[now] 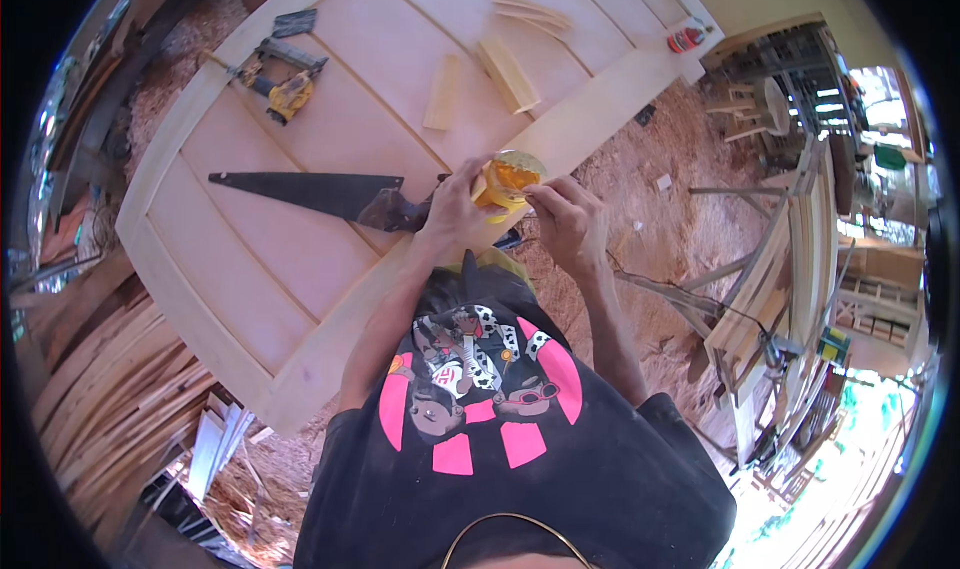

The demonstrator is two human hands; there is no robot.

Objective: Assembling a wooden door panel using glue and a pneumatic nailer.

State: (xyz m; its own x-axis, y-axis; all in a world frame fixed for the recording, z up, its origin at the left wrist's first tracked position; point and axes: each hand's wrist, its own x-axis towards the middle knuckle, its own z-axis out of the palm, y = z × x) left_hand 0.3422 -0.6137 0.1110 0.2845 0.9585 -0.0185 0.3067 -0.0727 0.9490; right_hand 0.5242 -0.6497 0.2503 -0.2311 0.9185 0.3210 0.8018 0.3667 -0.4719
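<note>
My left hand [456, 209] is wrapped round a small yellow can [497, 209], which is open at the top. Orange-yellow stuff [515, 178] shows inside it. At the can's right rim my right hand [570, 219] has its thumb and fingers pinched together. What is between those fingers, if anything, is too small to make out. Just left of my left hand lies a hand saw [310, 191] with a dark blade, its handle partly behind my wrist. Both hands are over the near edge of a large pale wooden panel [230, 269] with ribs across it.
A yellow and black nail gun [290, 91] rests at the panel's far left. Loose wood strips [507, 74] lie on the far middle, and a red bottle [685, 40] stands at the right end. Stacked boards [805, 239] are on the right, above a shavings-covered floor [640, 204].
</note>
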